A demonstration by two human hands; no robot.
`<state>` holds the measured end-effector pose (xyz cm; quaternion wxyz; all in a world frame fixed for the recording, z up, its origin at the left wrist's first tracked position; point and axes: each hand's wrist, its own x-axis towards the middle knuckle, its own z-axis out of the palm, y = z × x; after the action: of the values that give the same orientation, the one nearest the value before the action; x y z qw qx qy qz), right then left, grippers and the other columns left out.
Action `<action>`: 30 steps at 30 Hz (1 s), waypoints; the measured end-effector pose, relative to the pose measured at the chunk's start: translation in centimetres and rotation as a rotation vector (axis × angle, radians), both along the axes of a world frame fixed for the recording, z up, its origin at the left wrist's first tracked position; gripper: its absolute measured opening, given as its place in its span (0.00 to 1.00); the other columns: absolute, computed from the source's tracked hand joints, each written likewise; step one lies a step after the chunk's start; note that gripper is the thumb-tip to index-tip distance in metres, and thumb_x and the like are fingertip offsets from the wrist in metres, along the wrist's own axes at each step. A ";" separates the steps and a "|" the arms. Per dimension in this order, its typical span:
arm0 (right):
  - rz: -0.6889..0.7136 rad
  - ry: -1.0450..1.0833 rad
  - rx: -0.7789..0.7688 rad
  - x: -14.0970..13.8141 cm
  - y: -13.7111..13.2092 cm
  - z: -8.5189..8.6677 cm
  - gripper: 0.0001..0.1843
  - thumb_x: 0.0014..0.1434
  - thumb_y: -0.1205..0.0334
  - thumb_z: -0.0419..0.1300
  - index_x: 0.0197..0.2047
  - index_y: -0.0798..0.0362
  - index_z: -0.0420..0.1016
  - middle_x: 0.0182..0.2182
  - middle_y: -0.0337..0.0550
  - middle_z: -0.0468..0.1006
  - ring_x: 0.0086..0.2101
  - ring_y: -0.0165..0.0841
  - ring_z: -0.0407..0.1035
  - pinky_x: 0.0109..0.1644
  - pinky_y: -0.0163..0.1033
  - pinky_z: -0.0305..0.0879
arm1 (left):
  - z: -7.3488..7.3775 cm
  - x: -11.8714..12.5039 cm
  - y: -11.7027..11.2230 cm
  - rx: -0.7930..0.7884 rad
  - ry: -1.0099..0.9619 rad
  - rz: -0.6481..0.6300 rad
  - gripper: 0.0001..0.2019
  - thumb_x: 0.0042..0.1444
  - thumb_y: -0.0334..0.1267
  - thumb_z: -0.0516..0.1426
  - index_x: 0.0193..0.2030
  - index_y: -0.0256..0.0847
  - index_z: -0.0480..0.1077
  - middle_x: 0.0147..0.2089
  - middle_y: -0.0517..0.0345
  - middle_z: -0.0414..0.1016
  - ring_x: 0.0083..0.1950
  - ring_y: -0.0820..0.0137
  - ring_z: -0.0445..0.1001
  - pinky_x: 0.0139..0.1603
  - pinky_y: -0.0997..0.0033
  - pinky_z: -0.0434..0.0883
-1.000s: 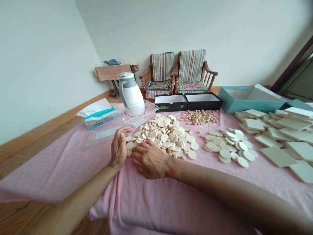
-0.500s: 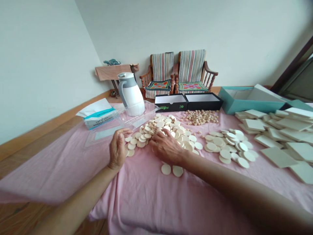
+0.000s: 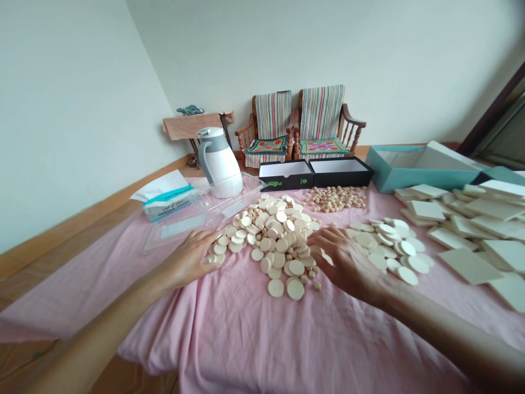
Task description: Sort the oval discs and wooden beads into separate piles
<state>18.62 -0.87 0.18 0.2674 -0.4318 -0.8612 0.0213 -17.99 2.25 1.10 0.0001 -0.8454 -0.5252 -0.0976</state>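
A heap of cream round discs (image 3: 274, 232) lies on the pink cloth (image 3: 246, 328) in front of me. My left hand (image 3: 192, 256) rests palm down at the heap's left edge, fingers stretched onto a few discs. My right hand (image 3: 344, 260) lies at the heap's right edge, fingers spread and touching discs there. Two loose discs (image 3: 286, 288) sit apart on the cloth nearer to me. Neither hand grips anything that I can see.
A second pile of larger discs (image 3: 388, 246) lies to the right, small tan pellets (image 3: 336, 198) behind. Square cream tiles (image 3: 467, 224), a teal box (image 3: 414, 167), two black boxes (image 3: 315, 172), a white jug (image 3: 219, 163), a clear tray (image 3: 197, 216) and a tissue pack (image 3: 166, 196) surround them.
My right hand has swept from the heap's left front across to its right side, leaving discs spread toward me. My left hand has turned flatter onto the heap's left edge.
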 end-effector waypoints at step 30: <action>-0.038 0.125 -0.032 2.1 -0.6 -1.4 0.10 0.60 0.72 0.50 0.34 0.54 0.71 0.29 0.46 0.72 0.34 0.36 0.64 0.38 0.40 0.61 | 1.9 6.0 1.8 0.130 -0.307 -0.032 0.08 0.53 0.36 0.53 0.41 0.43 0.67 0.42 0.57 0.73 0.42 0.64 0.73 0.44 0.67 0.68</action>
<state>20.76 -1.46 -1.22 0.3141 -0.4503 -0.8339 0.0567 -11.98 4.03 3.00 -0.0270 -0.8271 -0.4981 -0.2591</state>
